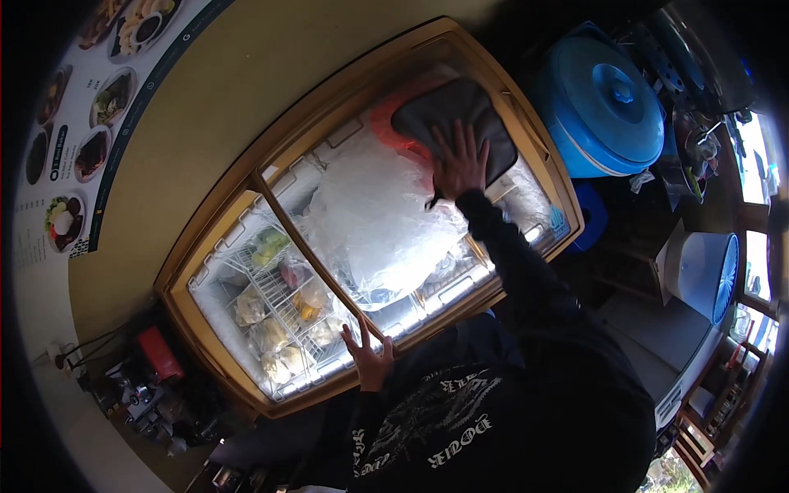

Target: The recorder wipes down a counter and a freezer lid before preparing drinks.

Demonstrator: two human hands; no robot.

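Before me is a chest freezer with a brown frame (212,171) and a glass top split by a dark bar (302,231). My right hand (459,163) lies flat, fingers spread, on a dark grey-brown cloth or pouch (425,117) over the right half. I cannot tell which of the two it is. My left hand (370,363) touches the front frame near the bar's lower end, its fingers apart. Under the right half are a large clear plastic bag (382,209) of whitish contents and some red plastic (400,138). Bagged food (271,333) lies around a white wire basket (262,271) on the left.
A blue lidded drum (607,101) stands close to the freezer's right end. Farther right are a cardboard box (641,265) and a white tub (699,271). A red object (160,352) and clutter sit off the left end. A menu poster (105,117) hangs behind.
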